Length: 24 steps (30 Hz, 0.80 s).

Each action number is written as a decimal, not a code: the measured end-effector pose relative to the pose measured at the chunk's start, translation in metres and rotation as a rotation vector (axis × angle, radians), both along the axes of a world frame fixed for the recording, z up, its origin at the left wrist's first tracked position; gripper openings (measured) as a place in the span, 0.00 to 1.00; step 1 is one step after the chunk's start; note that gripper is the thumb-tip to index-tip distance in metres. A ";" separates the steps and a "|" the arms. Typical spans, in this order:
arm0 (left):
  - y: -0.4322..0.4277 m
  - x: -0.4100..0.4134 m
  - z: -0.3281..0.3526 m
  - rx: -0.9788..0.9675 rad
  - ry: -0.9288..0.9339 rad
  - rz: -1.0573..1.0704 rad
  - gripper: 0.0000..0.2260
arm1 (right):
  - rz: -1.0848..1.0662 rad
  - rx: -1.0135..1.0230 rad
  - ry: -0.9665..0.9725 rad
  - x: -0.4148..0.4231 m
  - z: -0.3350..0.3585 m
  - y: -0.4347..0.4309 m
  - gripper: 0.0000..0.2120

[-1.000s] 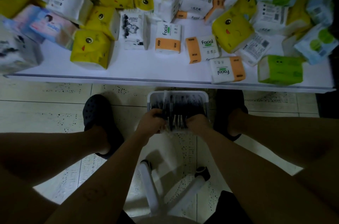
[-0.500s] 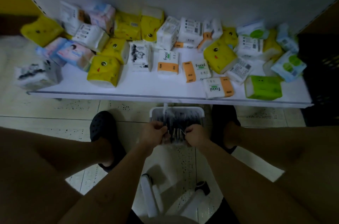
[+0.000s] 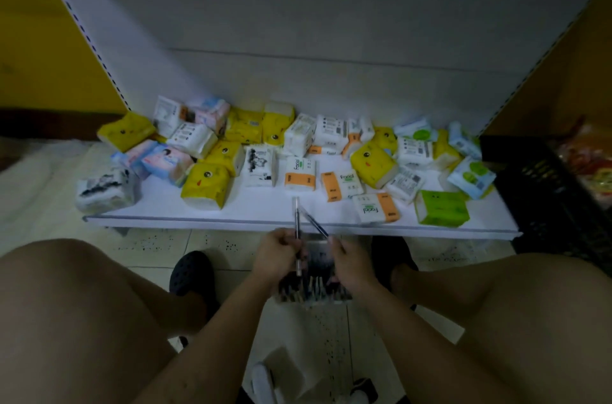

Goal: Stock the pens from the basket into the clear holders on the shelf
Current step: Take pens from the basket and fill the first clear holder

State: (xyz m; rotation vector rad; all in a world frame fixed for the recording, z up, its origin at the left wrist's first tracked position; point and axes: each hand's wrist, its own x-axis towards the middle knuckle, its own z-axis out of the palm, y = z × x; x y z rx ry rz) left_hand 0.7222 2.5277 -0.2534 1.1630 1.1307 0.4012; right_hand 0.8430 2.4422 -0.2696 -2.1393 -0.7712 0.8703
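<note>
A: Head view, dim light. Where are the hands?

B: Both are raised over the basket (image 3: 313, 291), which sits on the tiled floor (image 3: 155, 241) between the person's feet, just in front of the shelf (image 3: 265, 211) edge. The left hand (image 3: 276, 258) is closed around a pen (image 3: 297, 231) held nearly upright; its top end reaches up over the shelf's front lip, its lower end shows below the fist.

A: And the right?

B: The right hand (image 3: 347, 259) is pinched on a second pen (image 3: 314, 223), dark, tilted up and to the left. The upper ends of the two pens come close together; whether they touch, I cannot tell.

A: Basket contents?

B: More pens (image 3: 311, 292) lie packed in it, ends pointing toward the camera. Count not readable, too dark and blurred.

A: Shelf state?

B: The white shelf carries scattered tissue packs (image 3: 205, 188): yellow ones with a face print, white and orange ones marked "Facial", a green pack (image 3: 442, 208) near the right front edge. The back panel (image 3: 331, 23) above is bare grey.

A: Anything else?

B: A black crate (image 3: 543, 191) stands to the right of the shelf. Black clogs (image 3: 192, 271) on the feet, bare knees at both sides of the frame.
</note>
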 end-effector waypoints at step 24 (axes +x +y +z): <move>0.060 -0.010 0.259 0.569 -0.385 -0.130 0.45 | 0.098 0.715 0.206 -0.001 0.261 0.053 0.10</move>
